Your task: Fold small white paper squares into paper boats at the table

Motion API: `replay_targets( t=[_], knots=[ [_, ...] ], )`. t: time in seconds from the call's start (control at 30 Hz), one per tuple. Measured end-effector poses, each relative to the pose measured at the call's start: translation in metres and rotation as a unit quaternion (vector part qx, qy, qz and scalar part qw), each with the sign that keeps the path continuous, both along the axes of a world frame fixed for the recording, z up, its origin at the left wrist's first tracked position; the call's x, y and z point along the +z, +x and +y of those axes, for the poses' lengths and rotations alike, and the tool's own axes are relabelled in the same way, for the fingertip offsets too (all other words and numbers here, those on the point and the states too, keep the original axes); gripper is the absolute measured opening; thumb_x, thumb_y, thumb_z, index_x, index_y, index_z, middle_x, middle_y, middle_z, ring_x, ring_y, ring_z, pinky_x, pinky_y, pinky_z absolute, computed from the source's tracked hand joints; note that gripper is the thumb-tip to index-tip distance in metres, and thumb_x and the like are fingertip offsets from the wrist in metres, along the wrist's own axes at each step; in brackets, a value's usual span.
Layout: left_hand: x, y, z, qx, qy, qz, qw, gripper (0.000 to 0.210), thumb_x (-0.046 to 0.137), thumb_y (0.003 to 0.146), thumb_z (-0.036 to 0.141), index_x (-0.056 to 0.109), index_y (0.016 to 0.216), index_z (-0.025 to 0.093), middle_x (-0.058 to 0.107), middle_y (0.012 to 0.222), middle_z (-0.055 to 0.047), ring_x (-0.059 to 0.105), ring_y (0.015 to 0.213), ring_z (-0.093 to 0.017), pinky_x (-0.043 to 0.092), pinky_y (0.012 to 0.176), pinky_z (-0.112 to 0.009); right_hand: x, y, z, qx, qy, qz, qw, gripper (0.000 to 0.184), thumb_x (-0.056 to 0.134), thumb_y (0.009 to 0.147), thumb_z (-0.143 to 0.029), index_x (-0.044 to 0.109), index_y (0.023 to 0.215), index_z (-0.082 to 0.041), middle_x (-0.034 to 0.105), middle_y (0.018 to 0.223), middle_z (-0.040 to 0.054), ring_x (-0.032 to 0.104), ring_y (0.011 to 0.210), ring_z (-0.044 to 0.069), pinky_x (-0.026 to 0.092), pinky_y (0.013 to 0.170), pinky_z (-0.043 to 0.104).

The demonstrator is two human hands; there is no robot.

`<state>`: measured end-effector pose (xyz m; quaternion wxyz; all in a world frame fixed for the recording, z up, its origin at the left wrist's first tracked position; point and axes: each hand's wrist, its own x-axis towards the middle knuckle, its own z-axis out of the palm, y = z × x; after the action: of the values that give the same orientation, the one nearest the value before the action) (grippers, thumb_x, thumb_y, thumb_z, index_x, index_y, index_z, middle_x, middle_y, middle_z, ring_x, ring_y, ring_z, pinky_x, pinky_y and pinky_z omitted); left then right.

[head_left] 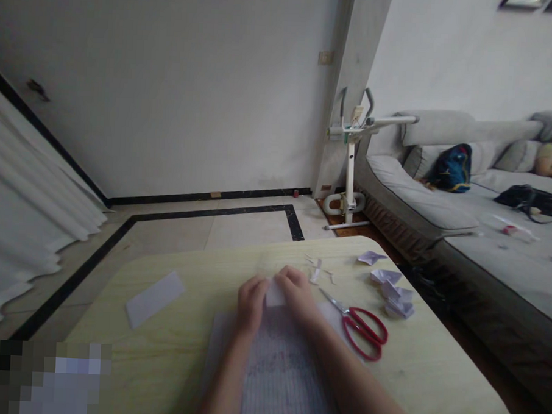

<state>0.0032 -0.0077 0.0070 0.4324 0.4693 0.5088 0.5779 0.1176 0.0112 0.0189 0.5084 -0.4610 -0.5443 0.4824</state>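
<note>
A smooth, plain wall (208, 94) fills the upper middle of the frame. Along the right side runs a grey, cushioned fabric sofa (497, 259), its skirt gathered in folds. A white curtain (23, 220) hangs in soft pleats at the left edge. The table (442, 373), pale with a wood-like grain and rounded corners, spreads across the lower middle. Beyond its far edge, right of the upper centre, stands a white-framed exercise machine (350, 167) with curved grey handles.

At bottom centre lies a ruled sheet (282, 372), closely lined, its marks too blurred to read. Over its upper end, the left grip (252, 303) and the right grip (298, 296) are bare hands with curled fingers, each nearly closed and pinching one side of a small white paper (276, 294), which sits just below the frame's centre.

Right of them, scissors (346, 312) with slim metal blades and looped red handles lie pointing to the upper left. A flat rectangular paper (155, 300) rests slanted at centre left. Toward the table's right edge are crisp, angular folded papers (397, 298). Smallest are thin, narrow paper scraps (316, 271), just beyond the right grip.
</note>
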Motion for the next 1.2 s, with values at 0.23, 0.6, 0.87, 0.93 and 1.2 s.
replay_targets(
  t=[0.23, 0.6, 0.87, 0.93, 1.2],
  knots=[
    [0.012, -0.002, -0.002, -0.002, -0.007, 0.019, 1.0, 0.025, 0.055, 0.069, 0.031, 0.049, 0.048, 0.019, 0.047, 0.049, 0.002, 0.044, 0.049, -0.013, 0.035, 0.045, -0.023, -0.004, 0.0, 0.0, 0.017, -0.035, 0.03, 0.999, 0.019, 0.05, 0.071, -0.027, 0.044, 0.054, -0.018, 0.041, 0.052, -0.0042, 0.039, 0.052, 0.01, 0.032, 0.046, 0.019],
    [0.015, -0.001, -0.005, 0.031, 0.006, 0.043, 0.999, 0.015, 0.058, 0.066, 0.028, 0.056, 0.054, 0.02, 0.057, 0.055, -0.003, 0.057, 0.062, -0.019, 0.044, 0.053, -0.028, -0.005, 0.0, -0.001, 0.031, -0.045, 0.062, 0.997, 0.019, 0.05, 0.069, -0.026, 0.043, 0.053, -0.018, 0.039, 0.051, -0.0048, 0.039, 0.05, 0.01, 0.032, 0.046, 0.02],
    [0.02, 0.001, -0.006, -0.004, -0.016, -0.004, 1.0, 0.017, 0.058, 0.064, 0.028, 0.053, 0.051, 0.019, 0.055, 0.051, -0.001, 0.055, 0.056, -0.017, 0.041, 0.047, -0.024, -0.002, -0.001, -0.002, 0.051, -0.053, 0.059, 0.996, 0.019, 0.052, 0.068, -0.026, 0.045, 0.053, -0.017, 0.04, 0.052, -0.0045, 0.039, 0.052, 0.01, 0.032, 0.047, 0.02],
    [0.023, 0.001, -0.007, -0.026, -0.048, -0.03, 0.998, 0.016, 0.057, 0.064, 0.028, 0.054, 0.052, 0.018, 0.054, 0.051, 0.0, 0.053, 0.053, -0.015, 0.039, 0.045, -0.023, -0.001, 0.0, -0.002, 0.036, -0.053, 0.061, 0.996, 0.02, 0.052, 0.069, -0.027, 0.044, 0.053, -0.018, 0.04, 0.052, -0.0046, 0.039, 0.051, 0.01, 0.032, 0.047, 0.02],
    [0.015, 0.001, -0.005, -0.093, -0.09, -0.11, 0.985, 0.017, 0.056, 0.065, 0.026, 0.049, 0.053, 0.018, 0.046, 0.05, 0.003, 0.042, 0.043, -0.009, 0.028, 0.036, -0.019, -0.01, 0.0, 0.002, 0.038, -0.08, 0.108, 0.99, 0.019, 0.055, 0.069, -0.028, 0.046, 0.055, -0.018, 0.041, 0.053, -0.0051, 0.041, 0.049, 0.009, 0.031, 0.046, 0.02]
  ],
)
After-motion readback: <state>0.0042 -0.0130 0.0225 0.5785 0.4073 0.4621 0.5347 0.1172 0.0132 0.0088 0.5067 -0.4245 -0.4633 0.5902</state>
